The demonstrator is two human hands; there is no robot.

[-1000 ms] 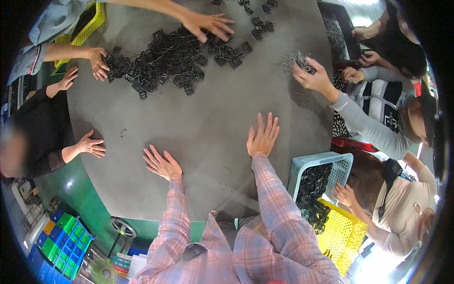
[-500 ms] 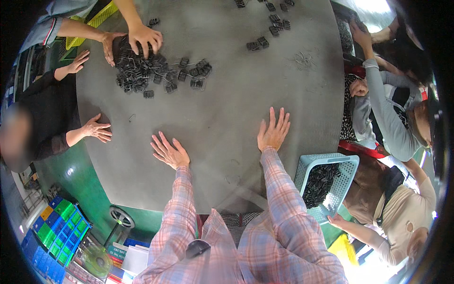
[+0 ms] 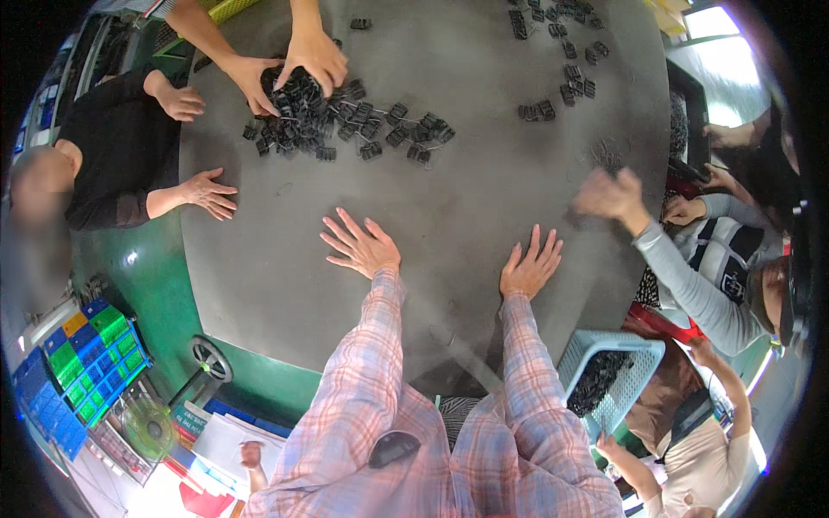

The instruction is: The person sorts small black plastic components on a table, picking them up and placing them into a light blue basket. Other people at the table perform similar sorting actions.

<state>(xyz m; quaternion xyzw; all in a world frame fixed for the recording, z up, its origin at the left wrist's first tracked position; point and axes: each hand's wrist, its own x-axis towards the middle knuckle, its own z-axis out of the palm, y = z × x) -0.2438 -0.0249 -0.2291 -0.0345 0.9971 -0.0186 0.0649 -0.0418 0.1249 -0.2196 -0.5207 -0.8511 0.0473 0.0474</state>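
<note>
My left hand [image 3: 367, 246] lies palm down on the grey tabletop [image 3: 449, 207], its fingers spread and nothing in them. To the right, my right hand [image 3: 531, 266] rests flat in the same way, fingers stretched forward and slightly apart. Beyond my left hand is a heap of small black ribbed pieces with thin wire parts [image 3: 302, 108]; a trail of them runs rightward from it. A co-worker's two hands [image 3: 294, 73] grip the heap from the far side. Neither of my hands touches any piece.
A light blue basket [image 3: 617, 406] of black pieces stands at the table's right edge, beside my right forearm. More black pieces [image 3: 570, 73] lie far right, near loose thin wires [image 3: 607, 155]. A grey-sleeved co-worker's blurred hand [image 3: 611, 197] reaches in. Another co-worker's hand [image 3: 209, 192] rests at left.
The view has turned, while my hands stay flat on the table. The grey-sleeved co-worker's hand has come over the table near the loose wires. The far co-worker's hands have closed around the heap.
</note>
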